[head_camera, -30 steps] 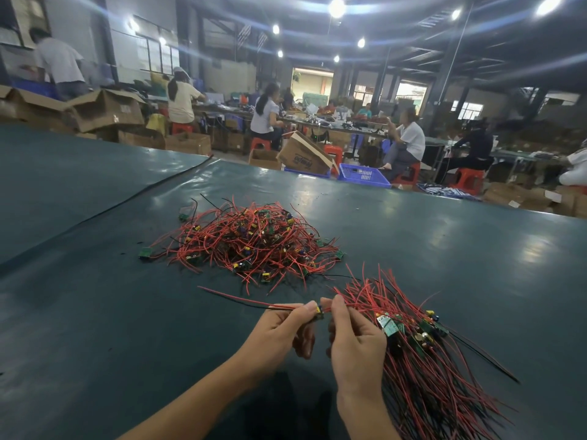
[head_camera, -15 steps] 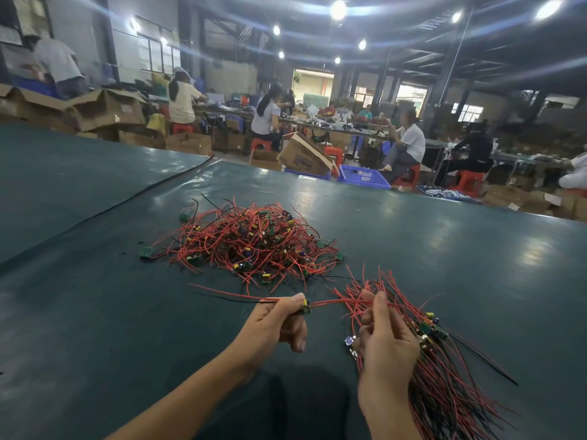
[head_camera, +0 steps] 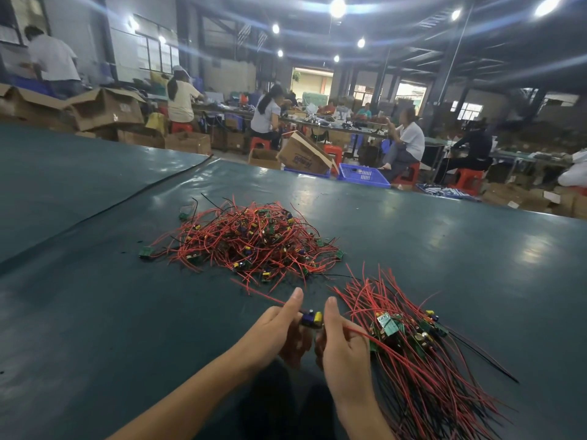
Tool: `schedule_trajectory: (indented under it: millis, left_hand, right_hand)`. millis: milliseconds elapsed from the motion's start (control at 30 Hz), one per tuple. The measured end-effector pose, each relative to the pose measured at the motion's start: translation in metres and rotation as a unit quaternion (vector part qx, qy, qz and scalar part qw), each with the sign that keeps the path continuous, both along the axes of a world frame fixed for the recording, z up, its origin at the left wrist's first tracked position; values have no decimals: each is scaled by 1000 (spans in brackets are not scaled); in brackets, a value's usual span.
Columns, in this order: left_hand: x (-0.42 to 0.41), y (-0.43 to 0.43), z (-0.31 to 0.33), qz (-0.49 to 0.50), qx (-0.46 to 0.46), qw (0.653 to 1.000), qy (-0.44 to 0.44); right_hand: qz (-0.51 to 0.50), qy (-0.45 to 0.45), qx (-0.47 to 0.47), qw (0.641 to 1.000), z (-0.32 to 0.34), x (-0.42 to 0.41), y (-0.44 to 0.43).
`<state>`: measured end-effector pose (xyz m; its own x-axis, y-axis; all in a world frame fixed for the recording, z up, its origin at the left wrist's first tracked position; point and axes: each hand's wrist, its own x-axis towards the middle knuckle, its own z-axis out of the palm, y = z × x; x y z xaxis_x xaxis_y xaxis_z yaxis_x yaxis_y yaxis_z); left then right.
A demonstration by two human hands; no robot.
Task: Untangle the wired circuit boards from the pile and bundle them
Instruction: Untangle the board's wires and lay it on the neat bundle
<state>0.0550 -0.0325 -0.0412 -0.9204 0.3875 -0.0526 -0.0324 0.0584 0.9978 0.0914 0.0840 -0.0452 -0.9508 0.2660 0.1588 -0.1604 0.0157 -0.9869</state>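
Adding one circuit board (head_camera: pixel 311 319) to the bundle (head_camera: pixel 416 360), tangled pile (head_camera: pixel 251 246) lying just beyond.
Pinching the board between left hand (head_camera: pixel 273 333) and right hand (head_camera: pixel 343 349), close together; next probably needing its red wires (head_camera: pixel 365 335) laid alongside the bundle's.

Dark green desk (head_camera: pixel 95 312), glossy, a seam running across its left part. Beyond the far edge: open cardboard boxes (head_camera: pixel 104 109) at left, a tilted box (head_camera: pixel 305 154) beside a blue basket (head_camera: pixel 362 176). Workers (head_camera: pixel 408 138) seated on red stools (head_camera: pixel 467 179). Ceiling lights (head_camera: pixel 337 7) lit.
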Motion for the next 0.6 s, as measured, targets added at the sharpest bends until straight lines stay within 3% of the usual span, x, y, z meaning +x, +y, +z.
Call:
schedule_trajectory:
  millis: [167,333,600]
  left_hand:
    - [-10,-4,-6,5,29,999,-12]
    - [-13,-5,-12,11,29,1000,2]
    - [-16,-8,-17,52,24,997,45]
  right_hand:
    - [-121,-67,-171,976,3,-9,19]
    - [-140,-41,-322,935,9,-14,36]
    - [-162,-23,-385,908,7,-12,43]
